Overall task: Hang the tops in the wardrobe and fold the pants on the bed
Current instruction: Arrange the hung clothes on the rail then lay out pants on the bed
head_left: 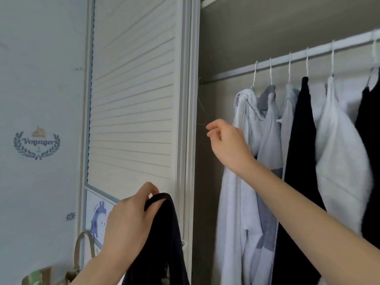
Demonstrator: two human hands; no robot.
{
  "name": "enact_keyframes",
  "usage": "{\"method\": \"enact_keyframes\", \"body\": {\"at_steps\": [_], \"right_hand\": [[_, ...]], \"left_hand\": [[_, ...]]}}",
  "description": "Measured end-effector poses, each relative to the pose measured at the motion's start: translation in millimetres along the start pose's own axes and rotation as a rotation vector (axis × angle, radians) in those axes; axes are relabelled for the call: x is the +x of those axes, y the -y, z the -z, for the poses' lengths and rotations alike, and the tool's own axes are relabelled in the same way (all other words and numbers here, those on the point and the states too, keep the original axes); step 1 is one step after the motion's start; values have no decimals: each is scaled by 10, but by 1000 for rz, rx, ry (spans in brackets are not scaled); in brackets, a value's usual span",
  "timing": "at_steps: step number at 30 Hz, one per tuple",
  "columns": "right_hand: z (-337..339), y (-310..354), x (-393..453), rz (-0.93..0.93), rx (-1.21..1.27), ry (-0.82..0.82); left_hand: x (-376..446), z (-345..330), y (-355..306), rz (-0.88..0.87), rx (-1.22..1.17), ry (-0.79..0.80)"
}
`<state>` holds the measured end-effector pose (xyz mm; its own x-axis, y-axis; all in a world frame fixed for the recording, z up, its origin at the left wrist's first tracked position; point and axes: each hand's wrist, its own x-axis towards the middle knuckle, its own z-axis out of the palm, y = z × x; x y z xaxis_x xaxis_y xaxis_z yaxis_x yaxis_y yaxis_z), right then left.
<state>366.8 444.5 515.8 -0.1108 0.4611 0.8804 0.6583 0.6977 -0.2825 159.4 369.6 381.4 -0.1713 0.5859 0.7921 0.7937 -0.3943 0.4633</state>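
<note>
You face an open wardrobe beside its louvred door [131,95]. Nearest, your left hand [127,221] pinches a dark top [164,243], which hangs vertically below its fingers. Farther, your right hand [228,145], empty and loosely curled, is raised before the hanging garments [267,140], under the rail [287,58].

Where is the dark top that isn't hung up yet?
In the head view, the dark fabric top hangs at the bottom centre from the left hand, in front of the white slatted wardrobe door, left of the hanging clothes.
</note>
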Motion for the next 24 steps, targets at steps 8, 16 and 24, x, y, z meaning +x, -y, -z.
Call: {"method": "enact_keyframes", "body": {"at_steps": [8,16,24], "right_hand": [[-623,-383,1205,-474,276,32],[-1058,-643,1695,-618,222,-64],[-1327,-1006,2285,-566,78,123]], "left_hand": [[377,-78,196,27,20,-26],[899,-93,45,-81,-18,-115],[1192,-82,13,-85,6,-213]]}}
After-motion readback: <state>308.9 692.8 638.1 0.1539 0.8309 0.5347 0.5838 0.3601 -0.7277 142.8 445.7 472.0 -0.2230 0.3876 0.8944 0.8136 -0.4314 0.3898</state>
